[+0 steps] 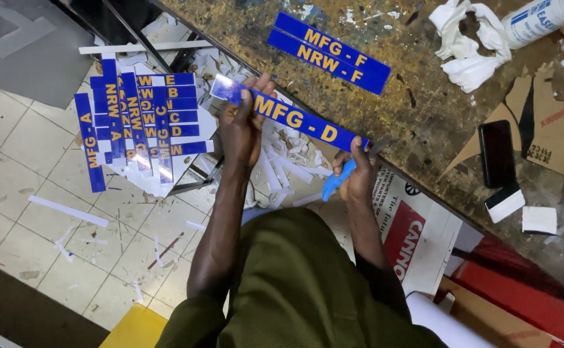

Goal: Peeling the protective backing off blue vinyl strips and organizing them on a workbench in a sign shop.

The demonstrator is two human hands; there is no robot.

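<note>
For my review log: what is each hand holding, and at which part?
Both hands hold one long blue strip by its ends: left hand at the far end, right hand at the near end, together with a blue-handled tool.

The only view comes from the camera on my head, looking steeply down over my chest, close above my left hand point(242, 132) and right hand point(354, 175). Beyond my hands it takes in the worktable edge point(423, 116); left of them, the tiled floor point(24, 148).
</note>
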